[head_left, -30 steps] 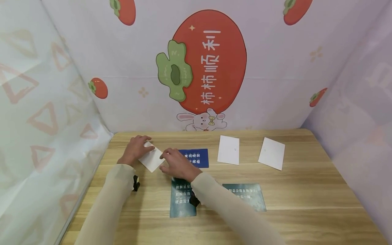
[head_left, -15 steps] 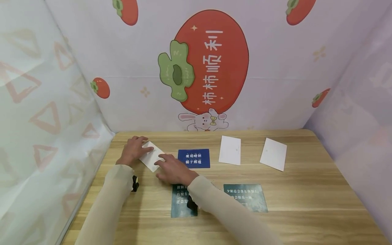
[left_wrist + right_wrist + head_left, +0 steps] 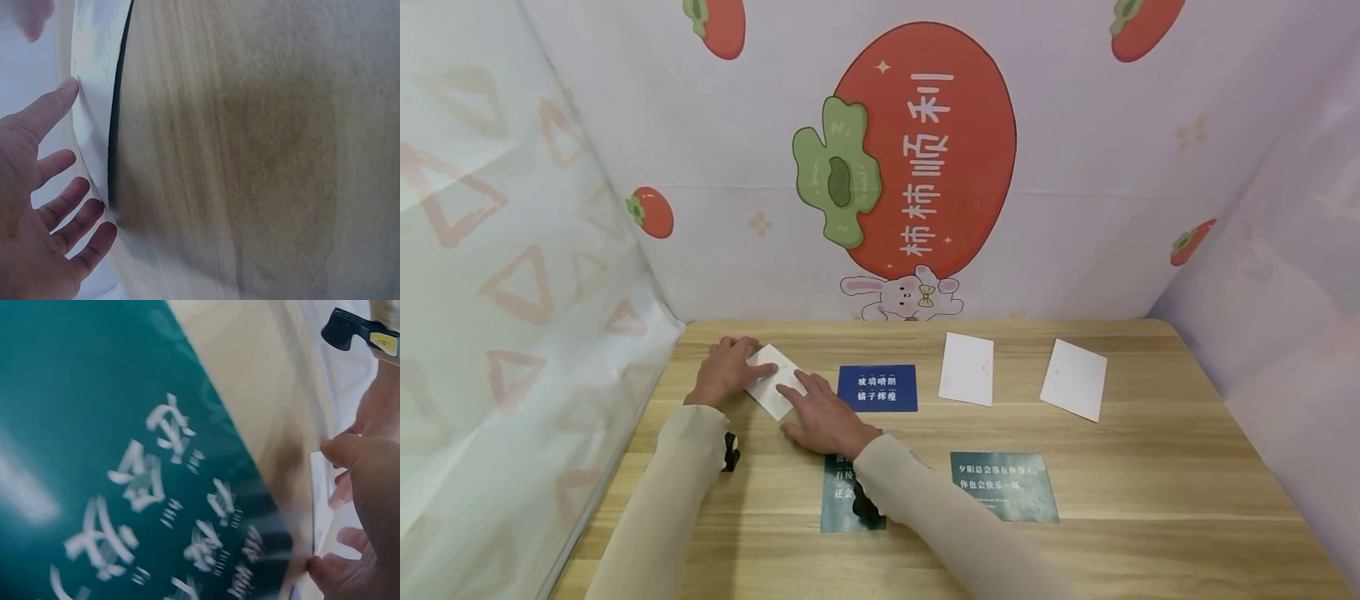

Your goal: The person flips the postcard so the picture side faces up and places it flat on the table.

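Sitting near the far left corner of the pale wood-grain surface [image 3: 1150, 483], a white rectangular card [image 3: 767, 392] has a bare left hand [image 3: 724, 373] kinda splayed, thumb on top; right hand [image 3: 826, 419] angles across, fingers loosely apart, touching its right side.

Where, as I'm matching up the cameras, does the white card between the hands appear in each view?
Head: white card, left of centre, just below mid-height.
Left wrist: white card, upper left.
Right wrist: white card, thin sliver, right, lower half.
Shared landmark: the left hand.
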The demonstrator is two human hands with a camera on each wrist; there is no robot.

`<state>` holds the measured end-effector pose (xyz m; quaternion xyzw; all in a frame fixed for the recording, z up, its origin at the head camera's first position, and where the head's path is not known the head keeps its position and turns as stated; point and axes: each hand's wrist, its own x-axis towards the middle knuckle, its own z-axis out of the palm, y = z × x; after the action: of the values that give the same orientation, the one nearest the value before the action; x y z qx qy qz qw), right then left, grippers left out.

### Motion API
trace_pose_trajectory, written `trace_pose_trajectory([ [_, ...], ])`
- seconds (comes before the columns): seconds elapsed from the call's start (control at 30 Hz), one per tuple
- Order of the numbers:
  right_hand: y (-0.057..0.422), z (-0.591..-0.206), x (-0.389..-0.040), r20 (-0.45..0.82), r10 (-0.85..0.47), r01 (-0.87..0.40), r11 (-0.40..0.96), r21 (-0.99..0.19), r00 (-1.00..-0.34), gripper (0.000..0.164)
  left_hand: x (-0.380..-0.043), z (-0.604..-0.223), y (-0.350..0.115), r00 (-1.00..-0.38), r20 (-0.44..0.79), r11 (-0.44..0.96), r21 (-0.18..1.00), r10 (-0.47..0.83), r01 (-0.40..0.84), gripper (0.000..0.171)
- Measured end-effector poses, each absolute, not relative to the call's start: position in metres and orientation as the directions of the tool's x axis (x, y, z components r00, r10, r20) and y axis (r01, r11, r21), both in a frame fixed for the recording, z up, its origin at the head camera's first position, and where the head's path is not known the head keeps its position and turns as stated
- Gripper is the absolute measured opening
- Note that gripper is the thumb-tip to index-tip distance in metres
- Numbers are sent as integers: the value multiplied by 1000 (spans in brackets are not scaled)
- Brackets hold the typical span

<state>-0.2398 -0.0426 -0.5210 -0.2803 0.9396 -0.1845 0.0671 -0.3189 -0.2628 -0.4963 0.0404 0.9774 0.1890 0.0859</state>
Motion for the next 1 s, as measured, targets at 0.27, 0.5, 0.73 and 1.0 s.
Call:
trace_pose_trajectory([
  [0.27,-46,-526,-237,-50,-546,-502,798,-333,-836,58,-319,-497,-262,-986,-152,934,356,72,13,71],
  [0.5,-49,-530,-236,-43,-535,-495,806,-324,-844,56,-319,-499,-262,-982,-183,919,392,36,-39,62],
  [0.73,-51,-534,-235,9,-516,-495,817,-296,-857,58,-316,-498,-264,-976,-216,893,446,40,-62,58],
  [1.0,-52,-538,-235,95,-517,-525,827,-199,-851,66,-316,-499,-264,-972,-222,895,446,76,-32,58],
])
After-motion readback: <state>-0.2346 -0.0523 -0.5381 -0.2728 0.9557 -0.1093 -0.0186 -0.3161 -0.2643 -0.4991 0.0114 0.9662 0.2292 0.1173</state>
